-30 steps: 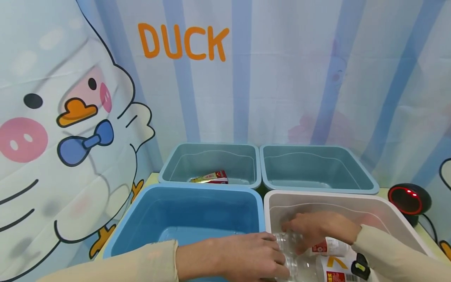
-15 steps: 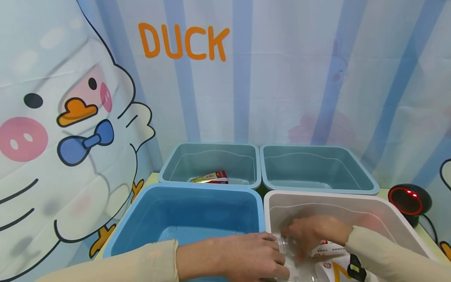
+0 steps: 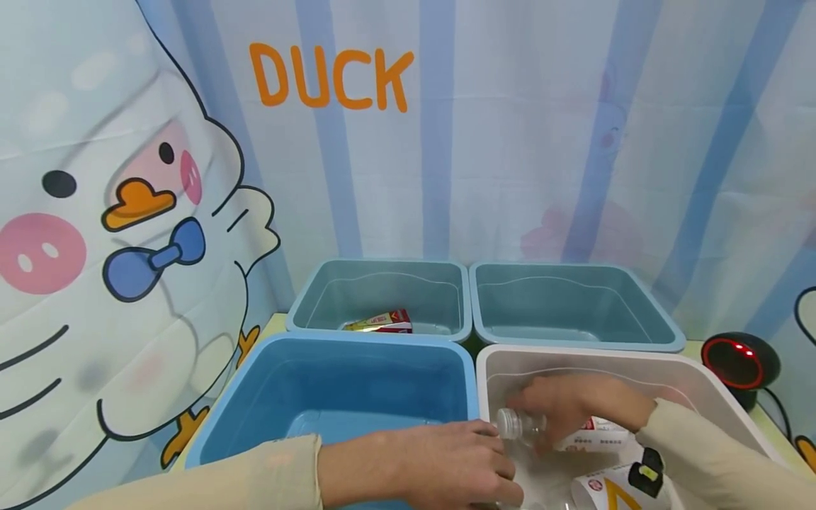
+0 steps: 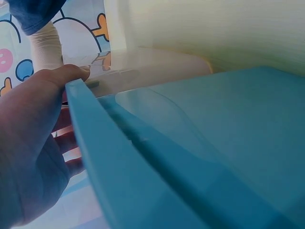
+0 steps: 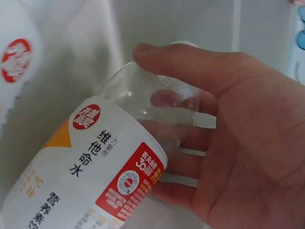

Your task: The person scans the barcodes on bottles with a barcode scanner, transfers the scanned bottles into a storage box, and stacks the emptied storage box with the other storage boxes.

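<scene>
Bottle (image 5: 95,162) down in the pale bin (image 3: 593,351), cap (image 3: 506,423) facing the left wall, and the right hand (image 5: 238,133) is clamped on it! Thumb (image 5: 190,64) over the clear shoulder, fingers round the far side and showing through the plastic; that looks a sound choice, since the narrowing there should give the hold something to catch on. Now the care: most of the body, label and all, sticks out beyond the hand, so a slack hold could let the base swing down. Firm but not fierce, I'd say, as clear plastic may well dent. Whether the base is off the floor, I cannot tell. Over on the other side, the left hand (image 3: 440,460) lies across the rim of the blue bin (image 3: 382,338), fingers hanging over where the two bins meet; pinching that edge or simply resting on it, I can't say. And mind the traffic! A second bottle (image 3: 618,492) lies near the right wrist, so a lift ought to clear it, and with the wall so close to the cap, straight up looks tidier than sideways.
</scene>
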### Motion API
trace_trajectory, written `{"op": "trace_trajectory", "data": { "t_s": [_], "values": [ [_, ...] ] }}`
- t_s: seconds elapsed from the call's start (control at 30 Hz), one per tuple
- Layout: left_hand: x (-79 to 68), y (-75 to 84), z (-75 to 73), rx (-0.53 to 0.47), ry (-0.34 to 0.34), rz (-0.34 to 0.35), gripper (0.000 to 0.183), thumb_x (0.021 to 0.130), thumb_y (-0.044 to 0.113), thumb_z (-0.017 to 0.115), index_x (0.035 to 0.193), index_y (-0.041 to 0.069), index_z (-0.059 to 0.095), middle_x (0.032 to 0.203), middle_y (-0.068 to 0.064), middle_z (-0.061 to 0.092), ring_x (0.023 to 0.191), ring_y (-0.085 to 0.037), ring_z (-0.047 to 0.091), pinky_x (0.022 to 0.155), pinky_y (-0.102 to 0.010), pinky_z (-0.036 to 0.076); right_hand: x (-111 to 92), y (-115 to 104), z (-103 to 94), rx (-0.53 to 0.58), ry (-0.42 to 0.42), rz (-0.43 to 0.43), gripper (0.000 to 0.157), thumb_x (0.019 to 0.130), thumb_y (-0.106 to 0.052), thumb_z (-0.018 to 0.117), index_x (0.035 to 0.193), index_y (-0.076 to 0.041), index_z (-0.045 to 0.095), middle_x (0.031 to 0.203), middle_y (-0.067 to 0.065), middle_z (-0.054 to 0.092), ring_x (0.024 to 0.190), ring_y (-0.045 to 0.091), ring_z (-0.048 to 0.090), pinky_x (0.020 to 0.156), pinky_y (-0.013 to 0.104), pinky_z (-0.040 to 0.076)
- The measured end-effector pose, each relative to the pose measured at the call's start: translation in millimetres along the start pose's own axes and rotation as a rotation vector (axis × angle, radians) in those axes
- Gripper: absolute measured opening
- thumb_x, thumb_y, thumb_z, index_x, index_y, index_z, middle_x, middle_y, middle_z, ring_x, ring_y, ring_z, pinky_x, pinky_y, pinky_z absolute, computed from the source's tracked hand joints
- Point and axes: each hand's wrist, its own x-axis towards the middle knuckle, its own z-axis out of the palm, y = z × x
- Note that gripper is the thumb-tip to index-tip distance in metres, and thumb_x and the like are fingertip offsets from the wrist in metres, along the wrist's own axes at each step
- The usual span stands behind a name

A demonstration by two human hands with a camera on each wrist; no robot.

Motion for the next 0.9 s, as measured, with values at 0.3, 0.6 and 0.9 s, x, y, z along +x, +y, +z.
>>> {"op": "trace_trajectory", "data": {
  "t_s": [0.3, 0.6, 0.9],
  "values": [
    [-0.6, 0.9, 0.9, 0.013, 0.014, 0.007, 0.037, 0.104, 0.041, 0.062, 0.139, 0.030, 0.065, 0.129, 0.019, 0.065, 0.118, 0.006, 0.054, 0.118, -0.022, 0.025, -22.8, 1.7, -31.7, 0.120, 0.090, -0.099, 0.045, 0.086, -0.040, 0.086, 0.123, -0.032, 0.063, 0.110, -0.020, 0.063, 0.100, 0.005, 0.061, 0.084, 0.033, 0.056],
    [0.3, 0.1, 0.5, -0.005, 0.009, 0.008, 0.037, 0.104, 0.041, 0.062, 0.139, 0.029, 0.065, 0.130, 0.019, 0.065, 0.119, 0.006, 0.055, 0.118, -0.022, 0.026, -60.1, 10.6, -57.6, 0.261, 0.218, -0.166, 0.044, 0.095, -0.045, 0.076, 0.132, -0.028, 0.060, 0.114, -0.015, 0.066, 0.100, 0.010, 0.064, 0.079, 0.033, 0.057],
    [1.7, 0.1, 1.4, -0.023, 0.004, -0.007, 0.036, 0.105, 0.040, 0.060, 0.139, 0.029, 0.065, 0.128, 0.019, 0.066, 0.117, 0.006, 0.055, 0.118, -0.024, 0.026, -94.7, 22.0, -74.8, 0.214, 0.509, -0.213, 0.040, 0.095, -0.035, 0.079, 0.128, -0.027, 0.058, 0.106, -0.013, 0.066, 0.088, 0.008, 0.064, 0.073, 0.032, 0.056]
  ]
}}
